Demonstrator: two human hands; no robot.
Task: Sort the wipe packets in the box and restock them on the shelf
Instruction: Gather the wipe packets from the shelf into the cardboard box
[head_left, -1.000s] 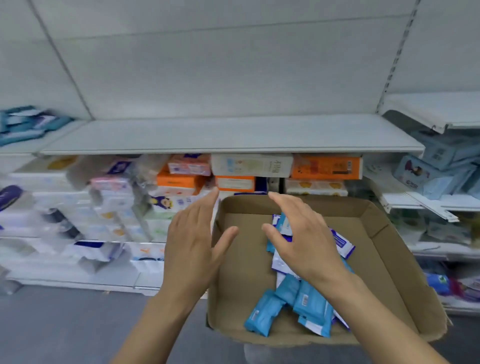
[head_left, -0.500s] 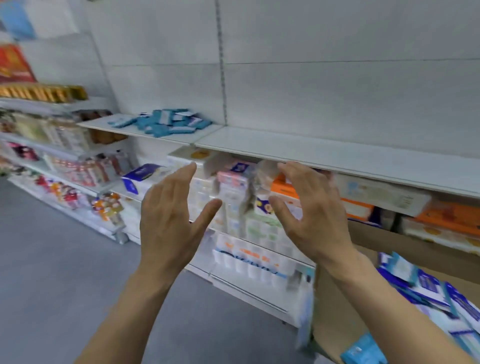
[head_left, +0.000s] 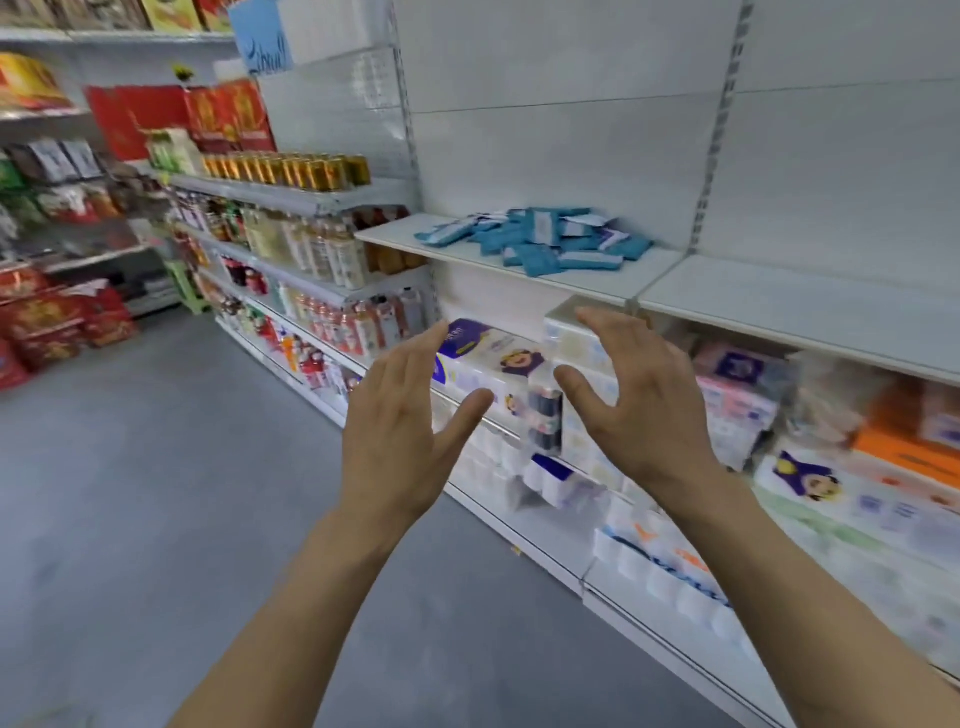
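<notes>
Shop aisle, grey floor, white shelving along the right. Wipe packets: loose blue heap on the upper shelf. Left hand: raised in mid-air, fingers spread, holding nothing. Right hand: likewise raised, fingers spread and lightly bent, empty. Tissue packs shelved behind both.

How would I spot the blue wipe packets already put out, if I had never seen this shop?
Find the tall white back wall of the shelving on the right of the aisle. Just below it runs a white shelf, and on it lies a loose heap of teal wipe packets. Unlike the upright bottles to its left, they lie flat and jumbled.
</notes>
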